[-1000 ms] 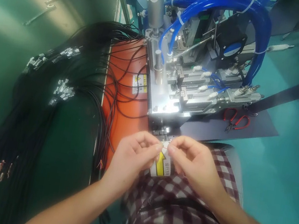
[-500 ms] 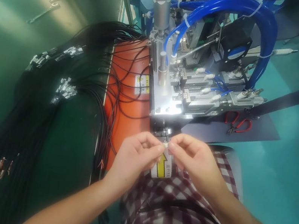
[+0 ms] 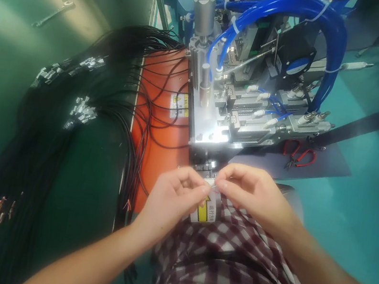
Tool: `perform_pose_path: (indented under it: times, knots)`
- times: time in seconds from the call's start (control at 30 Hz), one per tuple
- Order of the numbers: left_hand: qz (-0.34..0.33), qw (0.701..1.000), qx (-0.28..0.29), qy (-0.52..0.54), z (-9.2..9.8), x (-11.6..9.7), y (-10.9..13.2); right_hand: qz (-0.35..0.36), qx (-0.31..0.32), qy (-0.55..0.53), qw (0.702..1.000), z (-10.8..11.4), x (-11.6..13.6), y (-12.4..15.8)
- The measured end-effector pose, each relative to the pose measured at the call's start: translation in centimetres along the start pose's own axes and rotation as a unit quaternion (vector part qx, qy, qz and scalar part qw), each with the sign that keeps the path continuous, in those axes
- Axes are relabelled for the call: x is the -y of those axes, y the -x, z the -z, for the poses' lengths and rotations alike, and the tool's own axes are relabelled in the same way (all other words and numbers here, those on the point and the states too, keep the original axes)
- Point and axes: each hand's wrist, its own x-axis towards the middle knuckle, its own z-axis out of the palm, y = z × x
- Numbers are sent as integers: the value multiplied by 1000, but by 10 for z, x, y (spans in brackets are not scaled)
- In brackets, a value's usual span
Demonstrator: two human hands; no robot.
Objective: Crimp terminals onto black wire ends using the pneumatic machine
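Note:
Low in front of the machine my left hand [image 3: 178, 196] is closed, thumb and forefinger pinched together. Facing it, my right hand [image 3: 249, 188] is closed in a similar pinch. A thin pale strand [image 3: 212, 186] shows between the two sets of fingertips, which nearly meet; it is too small to name more exactly. Just beyond the fingertips lies the machine's small metal front fixture [image 3: 209, 166]. Under the hands is a white label with a yellow arrow [image 3: 203, 210], partly covered by my left fingers.
The metal machine [image 3: 209, 133] carries blue air tubes [image 3: 336, 45]. Black cables [image 3: 149, 133] cross an orange plate [image 3: 163, 145]. More cables with silvery ends [image 3: 84, 110] lie on the dark green surface [image 3: 82, 192] at left. Red-handled pliers [image 3: 296, 157] rest at right.
My right hand has shifted slightly up, its fingertips still close to the left ones. The pale strand between them shows a little more clearly. The camera view has moved slightly.

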Motion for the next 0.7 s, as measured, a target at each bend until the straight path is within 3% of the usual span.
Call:
perform_pose_path:
  times: [0.23,0.4,0.7]
  knots:
    - [-9,998,20,-52,-2,-4,3,-62,128,-25,990,14,-6,-7]
    - [-13,989,77,-124,-1,-4,5,-91,235,-6,968,26,-6,-12]
    - [18,978,142,-149,3,-3,8,-126,310,2,942,31,-7,-12]
